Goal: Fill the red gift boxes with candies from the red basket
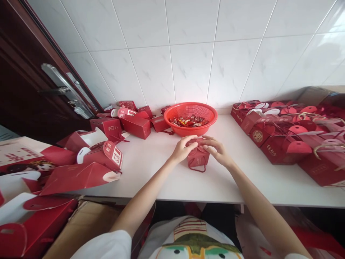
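Note:
A small red gift box (198, 158) stands on the white table, its dark red cord loop hanging down the front onto the tabletop. My left hand (184, 148) is at the box's upper left, thumb and fingers closed on its top flaps. On the upper right, my right hand (217, 150) has its fingers bent over the same top, pressing on the flaps. Just behind the box sits a red plastic basket (190, 108) with small red wrapped packets (188, 121) inside.
Red boxes (102, 155) lie scattered on the left, some over the table's edge. Rows of red boxes with cords (277, 147) stand on the right. A tiled wall (191, 68) is behind the table (151, 172), and a dark door (35, 90) is at the left.

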{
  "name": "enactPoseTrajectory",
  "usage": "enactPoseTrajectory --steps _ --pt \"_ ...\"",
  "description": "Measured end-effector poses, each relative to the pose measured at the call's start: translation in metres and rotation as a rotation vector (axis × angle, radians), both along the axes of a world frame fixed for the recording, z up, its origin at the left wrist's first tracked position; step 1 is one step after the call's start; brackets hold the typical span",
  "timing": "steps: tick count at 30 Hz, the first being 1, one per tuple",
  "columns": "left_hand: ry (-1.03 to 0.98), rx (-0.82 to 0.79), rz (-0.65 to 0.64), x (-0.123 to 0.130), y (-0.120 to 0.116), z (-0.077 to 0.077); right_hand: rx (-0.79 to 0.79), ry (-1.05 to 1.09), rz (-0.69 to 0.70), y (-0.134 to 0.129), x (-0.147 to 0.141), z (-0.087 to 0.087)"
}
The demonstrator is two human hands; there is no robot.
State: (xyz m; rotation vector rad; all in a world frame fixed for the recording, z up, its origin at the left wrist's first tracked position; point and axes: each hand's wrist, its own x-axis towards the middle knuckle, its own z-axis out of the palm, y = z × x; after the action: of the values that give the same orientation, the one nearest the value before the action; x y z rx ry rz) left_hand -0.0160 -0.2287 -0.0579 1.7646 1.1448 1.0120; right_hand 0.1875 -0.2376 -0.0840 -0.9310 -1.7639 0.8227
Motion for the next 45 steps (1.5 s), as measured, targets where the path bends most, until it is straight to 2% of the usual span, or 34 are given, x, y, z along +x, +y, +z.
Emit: enactPoseTrajectory --steps 4,8,12,14,18,22,24,26,29,32,36,40,42,45 --pt "0.014 -0.080 0.006 0.002 0.006 0.003 -0.047 0.037 -0.015 0.002 0.000 -0.003" --pt "0.082 -0.161 0.052 -0.004 0.012 0.010 -0.155 0.005 -0.118 0.005 0.004 -0.007" --pt "0.092 -0.336 -0.074 -0.015 0.020 0.015 -0.215 -0.071 -0.173 0.006 0.011 -0.006" --pt "0.155 -0.356 -0.081 -0.021 0.022 0.019 -0.257 -0.078 -0.146 0.003 0.011 -0.003" --pt "0.447 -0.279 0.024 -0.029 0.017 0.032 -0.384 -0.055 0.004 -0.003 0.008 0.003" --pt "0.660 -0.217 0.117 -0.034 0.010 0.041 -0.422 -0.020 0.050 -0.005 0.007 0.007" --pt "0.663 -0.151 0.139 -0.036 0.010 0.041 -0.434 0.002 0.080 -0.005 0.009 0.008" --pt "0.643 -0.136 0.106 -0.038 0.010 0.040 -0.449 0.028 0.120 -0.005 0.009 0.008" --pt "0.576 -0.214 0.016 -0.039 0.012 0.039 -0.488 0.062 0.167 -0.005 0.006 0.008" --pt "0.509 -0.268 -0.013 -0.039 0.013 0.040 -0.536 0.122 0.202 -0.009 0.001 0.010" --pt "0.496 -0.235 -0.001 -0.040 0.014 0.039 -0.514 0.322 0.164 -0.015 -0.004 0.026" --pt "0.476 -0.117 0.106 -0.041 0.014 0.045 -0.396 0.427 0.061 -0.020 -0.008 0.052" --pt "0.403 -0.097 0.112 -0.042 0.014 0.055 -0.355 0.426 0.045 -0.021 -0.009 0.066" --pt "0.236 -0.123 0.047 -0.046 0.013 0.079 -0.329 0.404 0.042 -0.022 -0.009 0.084"
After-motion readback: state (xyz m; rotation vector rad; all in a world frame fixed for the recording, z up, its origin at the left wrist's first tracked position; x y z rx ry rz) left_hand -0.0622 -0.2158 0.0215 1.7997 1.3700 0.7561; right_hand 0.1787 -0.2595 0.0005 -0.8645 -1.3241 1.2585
